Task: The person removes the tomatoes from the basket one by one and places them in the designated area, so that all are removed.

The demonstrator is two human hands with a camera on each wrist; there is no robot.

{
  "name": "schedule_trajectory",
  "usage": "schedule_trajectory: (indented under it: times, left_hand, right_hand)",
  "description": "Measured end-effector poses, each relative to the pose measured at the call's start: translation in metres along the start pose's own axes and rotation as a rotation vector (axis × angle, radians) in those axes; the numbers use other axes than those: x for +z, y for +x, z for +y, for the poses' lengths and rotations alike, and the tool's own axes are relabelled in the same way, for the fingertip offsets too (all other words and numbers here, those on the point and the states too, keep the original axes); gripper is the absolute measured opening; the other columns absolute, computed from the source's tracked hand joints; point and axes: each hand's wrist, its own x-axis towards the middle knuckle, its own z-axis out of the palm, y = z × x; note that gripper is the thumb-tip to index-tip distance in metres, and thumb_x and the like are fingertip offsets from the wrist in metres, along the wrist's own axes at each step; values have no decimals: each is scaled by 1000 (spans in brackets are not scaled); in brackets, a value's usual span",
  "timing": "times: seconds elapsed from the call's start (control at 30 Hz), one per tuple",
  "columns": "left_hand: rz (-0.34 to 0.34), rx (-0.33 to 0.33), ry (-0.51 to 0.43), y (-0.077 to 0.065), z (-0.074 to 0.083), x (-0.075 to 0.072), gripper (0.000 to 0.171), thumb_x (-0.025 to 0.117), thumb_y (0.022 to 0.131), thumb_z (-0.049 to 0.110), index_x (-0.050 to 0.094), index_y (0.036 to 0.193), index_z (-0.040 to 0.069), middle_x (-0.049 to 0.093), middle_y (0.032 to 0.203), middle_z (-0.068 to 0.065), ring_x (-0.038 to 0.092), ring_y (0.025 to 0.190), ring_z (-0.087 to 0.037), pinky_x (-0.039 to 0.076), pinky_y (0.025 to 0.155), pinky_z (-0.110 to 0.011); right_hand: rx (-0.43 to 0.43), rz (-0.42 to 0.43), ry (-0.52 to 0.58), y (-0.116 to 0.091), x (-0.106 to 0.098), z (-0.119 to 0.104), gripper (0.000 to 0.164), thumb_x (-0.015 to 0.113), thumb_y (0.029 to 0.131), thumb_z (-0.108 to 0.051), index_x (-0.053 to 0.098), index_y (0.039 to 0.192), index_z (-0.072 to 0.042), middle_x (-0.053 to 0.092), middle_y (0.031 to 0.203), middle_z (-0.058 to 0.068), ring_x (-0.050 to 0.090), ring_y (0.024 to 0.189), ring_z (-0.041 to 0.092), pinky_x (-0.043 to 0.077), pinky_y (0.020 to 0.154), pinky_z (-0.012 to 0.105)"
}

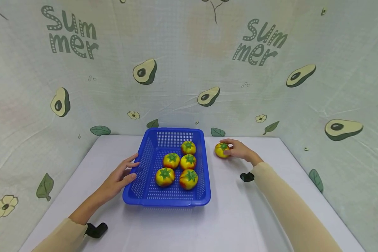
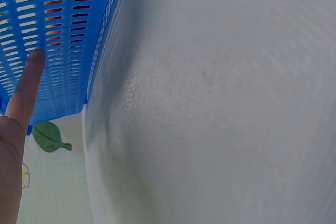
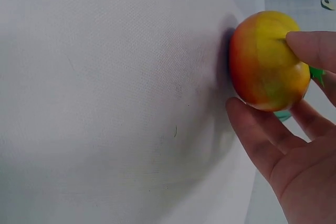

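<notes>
A blue plastic basket (image 1: 167, 202) with slotted walls stands on the white table. Inside it lie several yellow-and-red fruits (image 1: 165, 177) with green leafy tops, mostly toward its right side. My left hand (image 1: 118, 178) is at the basket's left rim, fingers loosely extended; in the left wrist view one finger (image 2: 32, 80) reaches against the slotted side wall. To the right of the basket, my right hand (image 1: 238, 149) holds another yellow-and-red fruit (image 3: 262, 64) between thumb and fingers. That fruit is at the tabletop; whether it touches the cloth I cannot tell.
Behind the table and along both sides hangs a pale cloth (image 1: 176, 42) printed with avocados, leaves and lettering. A black wrist device (image 1: 96, 230) sits at my left cuff, another black device (image 1: 247, 177) at my right cuff. The tabletop (image 1: 226, 217) extends in front of the basket.
</notes>
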Motion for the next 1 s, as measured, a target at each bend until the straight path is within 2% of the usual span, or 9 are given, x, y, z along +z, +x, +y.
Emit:
schedule_trajectory:
  times: [0.37,0.6,0.77,1.0]
  left_hand:
    - [3,5,4,0,0,1,36,57,108,14,53,143,10,26,174,-17,51,138,-58,49,104,-65]
    - [2,-10,18,0,-1,0,36,57,109,16,53,145,12,26,175,-15,50,140,-57,52,106,-59]
    - [-1,-12,14,-1,-1,1,37,57,109,16,52,145,11,25,175,-16,49,140,-58,50,105,-62]
    - [1,-7,11,0,1,1,38,57,109,16,53,146,11,25,175,-15,49,140,-58,47,105,-65]
  right_hand:
    - [-1,-12,-9,-1,-2,0,66,66,99,-14,43,160,-6,38,164,26,51,138,48,49,114,57]
    - [-21,-7,-42,-5,-8,-3,66,66,99,-18,43,160,-6,39,164,27,49,141,50,46,115,61]
    - [-43,8,-80,-8,-14,-7,64,66,100,-20,45,160,-8,40,164,27,44,146,52,40,117,68]
    - [-96,52,-146,-13,-26,-20,62,67,101,-20,46,159,-11,42,164,25,42,147,50,39,117,70]
